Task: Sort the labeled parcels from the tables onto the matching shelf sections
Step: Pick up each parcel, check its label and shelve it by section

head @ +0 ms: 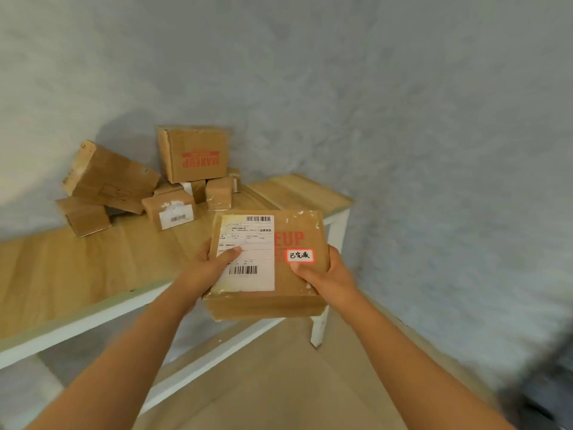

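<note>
— Hands first: how are they set?

— Left hand grips the near-left edge of the box, thumb pressed flat on the white shipping label, the other digits tucked underneath and out of sight. Right hand clamps the near-right corner, thumb on top just below the small red-edged sticker, fingers wrapped down the side.

— And where is the box?

— Held up in both hands, clear of the table, over its near-right end and about level. No shelf shows, so the matching section can't be picked out from here.

— How will it handle?

— It looks like stiff corrugated card, broad and fairly flat, so it should keep its shape under a two-sided grip. Weight is a guess; the relaxed arms suggest nothing heavy. The label is smooth, so the left thumb may slide there; bare card at the edges is the surer hold.

— Anything else nearby?

— A pile of smaller boxes sits at the table's far end against the wall, several tipped, one printed in red. Well apart from the held box.
</note>
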Available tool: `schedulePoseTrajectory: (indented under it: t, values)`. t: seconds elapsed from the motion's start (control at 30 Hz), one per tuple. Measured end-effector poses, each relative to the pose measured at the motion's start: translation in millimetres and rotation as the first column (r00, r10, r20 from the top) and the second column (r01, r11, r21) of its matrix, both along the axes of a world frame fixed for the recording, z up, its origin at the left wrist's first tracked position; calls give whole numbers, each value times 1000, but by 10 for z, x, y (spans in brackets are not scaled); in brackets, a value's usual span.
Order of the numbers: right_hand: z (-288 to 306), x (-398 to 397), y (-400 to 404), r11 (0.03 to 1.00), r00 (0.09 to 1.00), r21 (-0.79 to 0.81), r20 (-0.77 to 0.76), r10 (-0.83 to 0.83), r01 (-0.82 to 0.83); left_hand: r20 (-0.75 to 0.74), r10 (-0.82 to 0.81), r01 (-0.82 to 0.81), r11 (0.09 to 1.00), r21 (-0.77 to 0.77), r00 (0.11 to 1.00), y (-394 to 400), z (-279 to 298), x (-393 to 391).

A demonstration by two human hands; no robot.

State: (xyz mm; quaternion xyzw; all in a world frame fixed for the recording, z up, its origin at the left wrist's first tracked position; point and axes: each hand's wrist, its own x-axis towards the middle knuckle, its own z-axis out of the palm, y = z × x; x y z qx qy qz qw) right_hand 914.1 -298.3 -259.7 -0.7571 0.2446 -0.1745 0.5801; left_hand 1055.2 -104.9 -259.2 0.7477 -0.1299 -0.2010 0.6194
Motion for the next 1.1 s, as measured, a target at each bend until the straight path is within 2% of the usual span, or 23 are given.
schedulePoseTrajectory:
  t: [0.13,0.27,0.43,0.6,0.83,1.1]
  values:
    - [164,-1011,-618,987,988,-29,19,-156,157,67,-128,128,992,6,989,-896,139,-710]
    - [284,-2256,-1310,952,954,-69,33,-297,298,109,-259,259,966,12,960,-1866,274,-1737]
    - [414,-3947,-2178,866,873,-123,5,-488,485,104,-421,423,906,3,901,-3077,360,-3290]
    - [578,-5326,-2746,779,787,-131,20,-616,613,92,-510,512,859,-1,855,-4005,471,-4499]
    - [868,-6646,-3323,639,650,-126,99,-753,759,178,-634,642,766,13,753,-5057,867,-5710]
    - [1037,-7783,-4141,474,490,-125,174,-854,871,203,-780,798,603,-10,592,-6397,1075,-6860]
